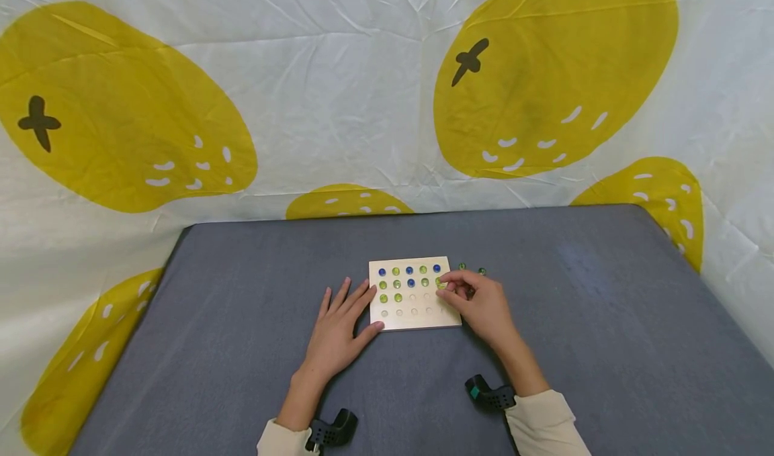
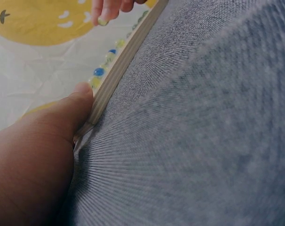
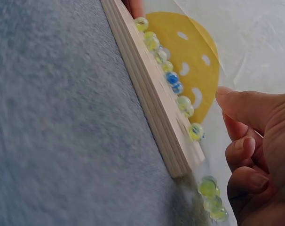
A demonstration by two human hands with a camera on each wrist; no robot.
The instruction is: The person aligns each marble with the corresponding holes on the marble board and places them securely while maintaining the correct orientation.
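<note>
A pale wooden board with rows of round hollows lies on the cloth. Yellow-green marbles and blue marbles fill the two far rows; two yellow-green ones sit at the left of the third row. My left hand, fingers spread and straight, rests against the board's left side, thumb at the near corner. Over the right edge, my right hand has its thumb and forefinger close together. A yellow-green marble shows at its fingertips in the left wrist view, raised off the board; the right wrist view hides it.
Several loose greenish marbles lie on the cloth beyond the board's right edge, partly behind my right hand. A grey cloth covers the table. Behind it hangs a white sheet with yellow fruit prints.
</note>
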